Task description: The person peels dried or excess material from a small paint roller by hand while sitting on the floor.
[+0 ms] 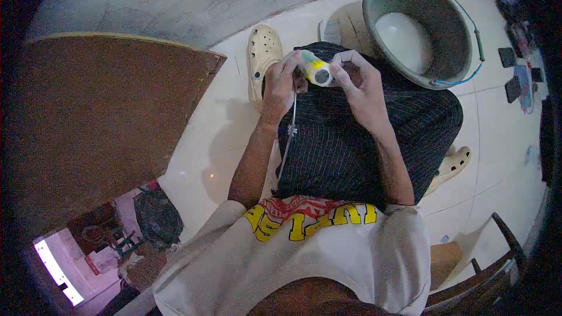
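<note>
The left hand [282,88] curls its fingers round the yellow-and-white roll [317,68] over the dark striped pants [357,146], the right hand [364,82] pinches its edge, and it looks light and, though too blurry to be sure, a bit soft, so its round sides seem good to hold

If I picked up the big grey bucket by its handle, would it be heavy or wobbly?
The bucket may feel heavier than an empty one, as something white, maybe liquid, lies in the bottom. It could swing, since the handle looks thin. Its wall holds a smooth round shape, so it's probably fairly stiff.
</note>
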Demonstrator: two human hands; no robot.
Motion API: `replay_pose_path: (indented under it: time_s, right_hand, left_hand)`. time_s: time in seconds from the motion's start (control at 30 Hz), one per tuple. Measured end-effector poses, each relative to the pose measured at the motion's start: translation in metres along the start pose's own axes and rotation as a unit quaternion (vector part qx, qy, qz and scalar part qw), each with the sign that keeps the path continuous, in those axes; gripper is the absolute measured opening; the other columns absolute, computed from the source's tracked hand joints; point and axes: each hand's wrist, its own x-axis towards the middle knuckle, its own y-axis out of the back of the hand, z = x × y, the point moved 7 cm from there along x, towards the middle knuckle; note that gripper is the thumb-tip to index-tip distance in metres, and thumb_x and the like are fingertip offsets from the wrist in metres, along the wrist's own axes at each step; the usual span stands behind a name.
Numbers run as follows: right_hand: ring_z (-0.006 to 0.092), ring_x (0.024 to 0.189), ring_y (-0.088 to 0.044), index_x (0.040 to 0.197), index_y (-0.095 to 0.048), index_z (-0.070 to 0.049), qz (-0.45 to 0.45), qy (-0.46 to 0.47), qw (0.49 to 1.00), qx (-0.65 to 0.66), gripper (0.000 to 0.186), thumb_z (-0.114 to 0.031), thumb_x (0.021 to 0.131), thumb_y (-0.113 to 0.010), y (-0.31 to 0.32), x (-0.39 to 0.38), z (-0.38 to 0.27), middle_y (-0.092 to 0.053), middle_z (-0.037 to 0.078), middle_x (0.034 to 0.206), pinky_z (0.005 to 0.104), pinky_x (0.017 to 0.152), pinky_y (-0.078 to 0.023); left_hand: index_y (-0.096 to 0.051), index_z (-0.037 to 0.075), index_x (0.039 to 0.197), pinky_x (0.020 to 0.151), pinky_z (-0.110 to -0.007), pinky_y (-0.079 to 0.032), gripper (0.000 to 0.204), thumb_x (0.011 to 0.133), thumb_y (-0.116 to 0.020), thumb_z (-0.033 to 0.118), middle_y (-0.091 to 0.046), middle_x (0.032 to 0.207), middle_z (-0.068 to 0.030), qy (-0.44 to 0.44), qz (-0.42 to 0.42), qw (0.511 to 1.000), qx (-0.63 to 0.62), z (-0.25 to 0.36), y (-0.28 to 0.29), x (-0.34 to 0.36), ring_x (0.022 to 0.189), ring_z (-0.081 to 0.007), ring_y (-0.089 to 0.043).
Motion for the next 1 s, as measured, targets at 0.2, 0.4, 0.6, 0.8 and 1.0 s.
replay_pose_path:
  time_s: [0.2,0.4,0.6,0.8,1.0]
  right_hand:
    - [0.017,0.091,-0.063,0.099,-0.063,0.001,-0.02,0.037,0.997,-0.061,0.012,-0.008,0.09,-0.064,0.01,-0.001,-0.022,-0.067,0.011,0.096,0.0312,0.086,-0.049]
    - [0.0252,0.098,-0.066,0.102,-0.066,0.0,-0.025,0.103,0.984,-0.146,0.018,-0.005,0.085,-0.067,0.018,-0.001,-0.036,-0.069,0.013,0.101,0.0341,0.089,-0.05]
    - [0.0244,0.099,-0.066,0.102,-0.069,0.0,-0.029,0.066,0.992,-0.101,0.018,-0.006,0.084,-0.068,0.018,-0.001,-0.027,-0.07,0.013,0.104,0.0341,0.09,-0.05]
    - [0.0227,0.097,-0.067,0.102,-0.069,0.001,-0.027,0.053,0.994,-0.088,0.018,-0.008,0.086,-0.068,0.02,0.0,-0.021,-0.07,0.012,0.102,0.0327,0.088,-0.05]
    - [0.0254,0.09,-0.068,0.099,-0.068,0.001,-0.002,0.072,0.988,-0.138,0.015,-0.01,0.089,-0.065,0.02,-0.001,-0.025,-0.07,0.014,0.098,0.0325,0.082,-0.052]
  left_hand:
    - [-0.062,-0.001,0.108,0.048,-0.023,-0.039,0.033,0.1,-0.053,0.03,-0.049,0.073,0.0009,0.026,0.034,0.999,0.004,-0.001,0.002,0.001,0.059,-0.0058,-0.046]
    - [-0.062,0.003,0.114,0.048,-0.022,-0.038,0.032,0.099,-0.055,0.031,-0.049,0.078,0.0027,0.01,0.016,1.0,0.015,-0.007,0.006,0.004,0.06,-0.0052,-0.045]
    - [-0.063,0.004,0.116,0.047,-0.02,-0.037,0.032,0.099,-0.057,0.03,-0.048,0.079,0.003,0.051,0.046,0.998,-0.007,-0.007,0.002,0.001,0.058,-0.0051,-0.039]
    - [-0.063,0.005,0.115,0.046,-0.021,-0.036,0.031,0.099,-0.057,0.03,-0.048,0.08,0.0034,0.053,0.042,0.998,-0.005,-0.002,-0.003,0.0,0.059,-0.0049,-0.039]
    - [-0.063,0.004,0.114,0.047,-0.021,-0.038,0.031,0.099,-0.056,0.03,-0.05,0.08,0.0021,0.06,0.033,0.998,-0.013,0.001,-0.006,0.0,0.061,-0.0057,-0.042]
